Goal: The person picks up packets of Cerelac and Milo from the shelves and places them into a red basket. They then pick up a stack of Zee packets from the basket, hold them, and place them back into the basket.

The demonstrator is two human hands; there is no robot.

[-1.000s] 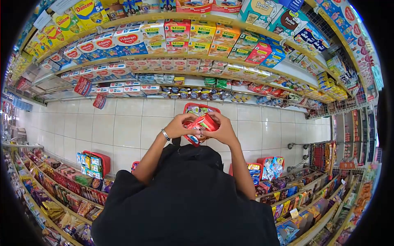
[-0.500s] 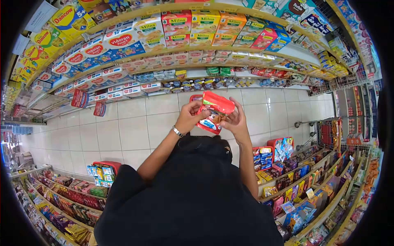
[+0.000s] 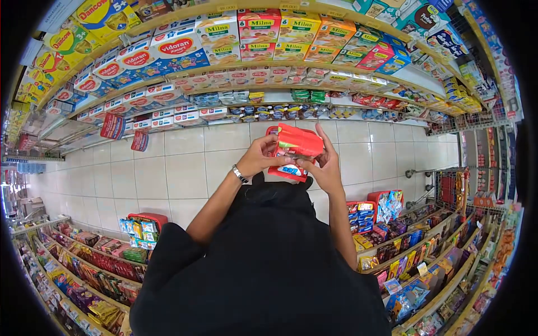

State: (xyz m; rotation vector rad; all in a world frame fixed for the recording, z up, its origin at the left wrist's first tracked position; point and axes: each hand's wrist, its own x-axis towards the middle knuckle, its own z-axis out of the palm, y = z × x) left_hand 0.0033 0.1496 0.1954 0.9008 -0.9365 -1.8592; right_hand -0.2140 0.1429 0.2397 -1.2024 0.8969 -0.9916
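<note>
Between my two hands is a red packet [image 3: 300,141] with a white and blue label on its lower part. My left hand [image 3: 259,158], with a watch band at the wrist, grips its left side, the thumb across the front. My right hand [image 3: 327,166] holds the right side, thumb near the middle and index finger raised along the edge. The packet looks folded or bent across the middle. Part of a red basket [image 3: 272,130] shows just behind it.
Ahead, shelves carry Milna boxes [image 3: 259,26], Vidoran boxes [image 3: 177,47] and smaller packs. Pale tiled floor [image 3: 185,162] lies between them and the snack racks [image 3: 106,269] on both sides of me. A metal cart [image 3: 448,185] stands at the right.
The packet's upper part has tipped forward, showing more plain red, and my thumbs have come closer together on its front. The view has shifted slightly.
</note>
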